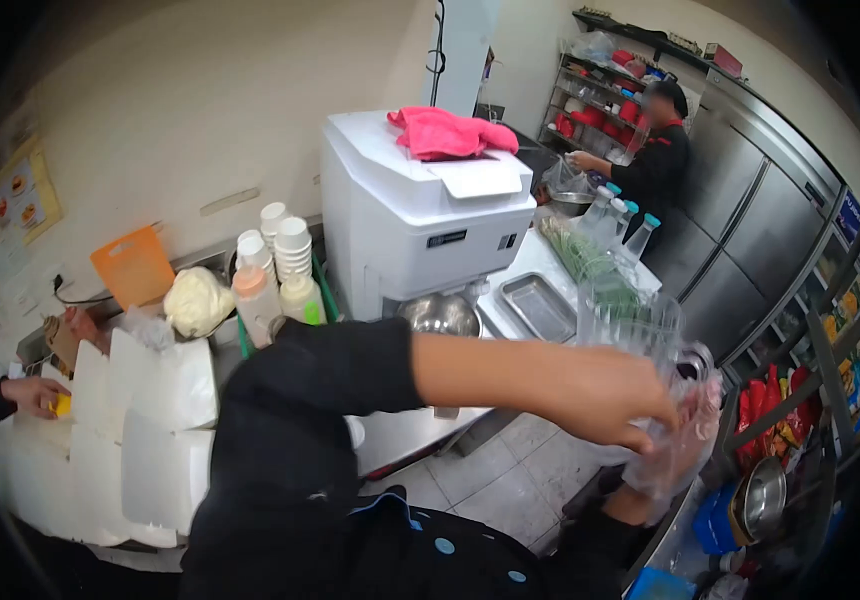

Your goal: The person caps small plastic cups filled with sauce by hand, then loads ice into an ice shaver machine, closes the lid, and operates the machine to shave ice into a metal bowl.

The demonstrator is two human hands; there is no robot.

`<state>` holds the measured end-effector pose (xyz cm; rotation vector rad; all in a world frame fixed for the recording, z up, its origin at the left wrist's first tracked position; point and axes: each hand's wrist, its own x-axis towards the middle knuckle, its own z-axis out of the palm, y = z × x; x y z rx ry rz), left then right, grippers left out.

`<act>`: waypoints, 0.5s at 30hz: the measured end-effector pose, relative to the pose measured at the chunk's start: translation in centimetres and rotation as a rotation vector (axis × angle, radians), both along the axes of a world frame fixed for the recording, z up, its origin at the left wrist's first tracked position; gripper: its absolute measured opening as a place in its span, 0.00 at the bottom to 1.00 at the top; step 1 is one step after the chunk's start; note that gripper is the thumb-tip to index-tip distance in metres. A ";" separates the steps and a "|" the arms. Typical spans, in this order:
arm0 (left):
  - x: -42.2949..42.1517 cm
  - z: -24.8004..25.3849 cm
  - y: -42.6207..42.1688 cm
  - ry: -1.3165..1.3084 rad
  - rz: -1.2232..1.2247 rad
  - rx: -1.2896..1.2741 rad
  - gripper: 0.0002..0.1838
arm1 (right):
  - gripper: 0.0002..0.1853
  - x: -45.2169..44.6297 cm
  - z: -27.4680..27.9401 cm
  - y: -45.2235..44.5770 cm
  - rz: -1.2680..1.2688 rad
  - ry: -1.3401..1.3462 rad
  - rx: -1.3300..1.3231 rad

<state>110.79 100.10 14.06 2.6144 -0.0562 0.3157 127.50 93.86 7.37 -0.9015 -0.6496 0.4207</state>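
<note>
My left hand (622, 398) reaches across my front to the right, its fingers closed on thin clear plastic. This plastic, which looks like a disposable plastic glove (662, 468), covers my right hand (688, 432). Through it, the right fingers appear stretched upward, though blur and glare hide their detail. Just beyond my hands stands a clear plastic container (630, 315), partly covered by my left hand.
A white machine (430, 215) with a pink cloth (450, 132) stands ahead, near stacked cups (293, 245) and a metal tray (540, 305). Another person's hand (32, 396) is over white open boxes (165, 470) at left. A co-worker (655, 160) stands by the steel fridge (750, 220).
</note>
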 end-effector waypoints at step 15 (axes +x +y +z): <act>-17.7 16.0 23.2 0.145 1.120 0.587 0.22 | 0.28 6.0 11.7 21.9 0.142 -0.517 0.103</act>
